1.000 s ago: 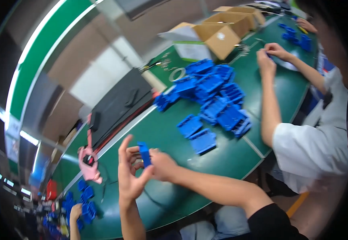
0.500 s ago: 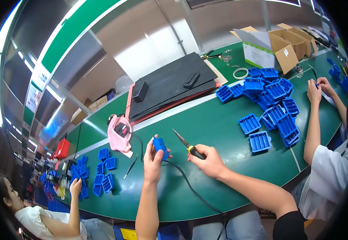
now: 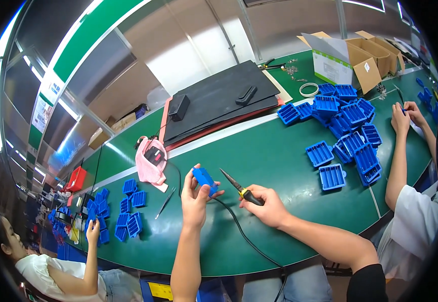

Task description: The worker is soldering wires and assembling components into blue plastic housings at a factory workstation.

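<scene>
Between the fingers and thumb of my left hand (image 3: 194, 204) is a blue plastic battery holder (image 3: 205, 180), raised above the green table (image 3: 259, 151) and tilted. My right hand (image 3: 265, 205) is closed round the black and yellow handles of long-nose pliers (image 3: 239, 186). Their jaws point up and to the left, apart from the battery holder. Below my hands a black cable (image 3: 239, 229) runs across the table. Tweezers (image 3: 165, 203) lie just left of my left hand.
A heap of blue battery holders (image 3: 352, 116) lies to the right, a smaller group (image 3: 130, 211) to the left. Black sheets (image 3: 219, 100) bearing a black box (image 3: 179, 107) are at the back, near a pink cloth (image 3: 150, 168). Cardboard boxes (image 3: 332, 65) stand far right. People work on both sides.
The battery holder has turned in my left hand and now leans more to the side. My right hand still holds the pliers, nearly in the same place. The whole view has shifted slightly.
</scene>
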`<action>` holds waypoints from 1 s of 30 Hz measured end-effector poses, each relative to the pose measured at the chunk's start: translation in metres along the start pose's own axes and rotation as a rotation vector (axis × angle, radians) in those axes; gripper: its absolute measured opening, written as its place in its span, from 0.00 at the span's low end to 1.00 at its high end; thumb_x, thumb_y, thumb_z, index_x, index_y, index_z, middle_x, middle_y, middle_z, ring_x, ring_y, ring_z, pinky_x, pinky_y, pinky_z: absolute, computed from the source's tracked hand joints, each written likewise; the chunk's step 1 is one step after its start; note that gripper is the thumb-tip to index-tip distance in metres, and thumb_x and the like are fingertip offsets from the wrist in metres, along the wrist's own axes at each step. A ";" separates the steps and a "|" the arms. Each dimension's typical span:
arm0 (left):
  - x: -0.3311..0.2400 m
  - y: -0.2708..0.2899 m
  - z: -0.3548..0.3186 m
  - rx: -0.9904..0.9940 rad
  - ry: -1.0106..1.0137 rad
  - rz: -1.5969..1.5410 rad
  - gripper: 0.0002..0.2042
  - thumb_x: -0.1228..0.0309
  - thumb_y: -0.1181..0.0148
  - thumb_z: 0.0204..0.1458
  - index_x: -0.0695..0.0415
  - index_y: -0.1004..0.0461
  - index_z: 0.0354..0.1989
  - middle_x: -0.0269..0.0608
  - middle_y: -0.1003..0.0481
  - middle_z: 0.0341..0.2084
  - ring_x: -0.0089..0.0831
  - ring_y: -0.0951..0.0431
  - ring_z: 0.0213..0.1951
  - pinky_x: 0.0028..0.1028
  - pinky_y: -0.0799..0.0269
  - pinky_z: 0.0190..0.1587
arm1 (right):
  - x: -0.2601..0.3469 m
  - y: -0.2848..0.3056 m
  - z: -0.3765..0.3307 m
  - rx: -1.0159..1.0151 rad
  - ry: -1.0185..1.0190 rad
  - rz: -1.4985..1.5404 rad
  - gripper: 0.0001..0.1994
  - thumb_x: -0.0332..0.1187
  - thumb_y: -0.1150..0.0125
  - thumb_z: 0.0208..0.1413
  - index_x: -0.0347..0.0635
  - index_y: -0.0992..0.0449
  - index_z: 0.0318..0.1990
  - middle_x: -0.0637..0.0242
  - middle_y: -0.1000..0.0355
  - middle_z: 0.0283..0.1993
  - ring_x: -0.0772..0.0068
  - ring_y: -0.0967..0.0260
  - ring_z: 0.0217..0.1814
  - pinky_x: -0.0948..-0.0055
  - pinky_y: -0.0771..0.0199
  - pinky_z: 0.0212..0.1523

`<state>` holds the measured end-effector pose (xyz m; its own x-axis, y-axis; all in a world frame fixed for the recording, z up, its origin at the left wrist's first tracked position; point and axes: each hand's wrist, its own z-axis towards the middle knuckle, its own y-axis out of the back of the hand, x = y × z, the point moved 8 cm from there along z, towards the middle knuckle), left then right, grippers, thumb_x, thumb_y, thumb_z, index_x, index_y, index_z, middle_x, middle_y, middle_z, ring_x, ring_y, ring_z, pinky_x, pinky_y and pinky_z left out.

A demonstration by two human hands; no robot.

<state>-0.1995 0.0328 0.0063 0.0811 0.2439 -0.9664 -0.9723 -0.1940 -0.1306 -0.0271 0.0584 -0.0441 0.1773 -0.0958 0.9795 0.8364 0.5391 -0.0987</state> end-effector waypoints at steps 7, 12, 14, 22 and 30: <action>0.005 0.001 -0.001 -0.036 0.016 0.014 0.30 0.67 0.37 0.52 0.60 0.44 0.61 0.45 0.34 0.48 0.36 0.26 0.46 0.37 0.23 0.46 | 0.007 -0.006 -0.005 0.021 0.090 0.048 0.05 0.27 0.43 0.50 0.37 0.21 0.30 0.71 0.32 0.39 0.82 0.38 0.30 0.80 0.40 0.29; -0.001 -0.007 -0.003 0.027 0.023 0.083 0.31 0.74 0.36 0.48 0.58 0.43 0.61 0.48 0.31 0.50 0.33 0.28 0.49 0.30 0.26 0.48 | 0.001 0.001 -0.003 -0.051 0.016 0.049 0.06 0.28 0.43 0.51 0.37 0.21 0.29 0.71 0.32 0.36 0.80 0.39 0.29 0.77 0.40 0.30; 0.001 -0.009 -0.001 0.039 0.004 0.066 0.32 0.76 0.37 0.47 0.58 0.43 0.61 0.49 0.31 0.51 0.34 0.28 0.49 0.31 0.25 0.47 | 0.001 0.005 -0.003 -0.080 0.020 0.034 0.06 0.29 0.43 0.51 0.37 0.22 0.29 0.69 0.32 0.35 0.79 0.38 0.29 0.77 0.39 0.30; 0.003 0.002 -0.001 -0.027 0.078 -0.155 0.23 0.80 0.37 0.46 0.63 0.34 0.53 0.49 0.26 0.43 0.32 0.23 0.41 0.29 0.24 0.43 | 0.047 0.017 -0.004 -0.210 0.427 -0.505 0.07 0.26 0.40 0.42 0.34 0.23 0.30 0.56 0.31 0.39 0.59 0.32 0.40 0.68 0.31 0.39; 0.009 0.010 -0.001 -0.084 0.070 -0.152 0.16 0.81 0.36 0.47 0.65 0.29 0.46 0.42 0.24 0.38 0.26 0.23 0.37 0.25 0.25 0.41 | 0.069 0.016 -0.009 -0.228 0.543 -0.777 0.08 0.26 0.37 0.37 0.34 0.25 0.29 0.55 0.32 0.41 0.54 0.33 0.42 0.62 0.30 0.43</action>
<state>-0.2083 0.0317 -0.0045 0.2431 0.2106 -0.9468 -0.9262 -0.2397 -0.2912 0.0033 0.0525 0.0204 -0.2992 -0.7597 0.5773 0.8915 -0.0069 0.4529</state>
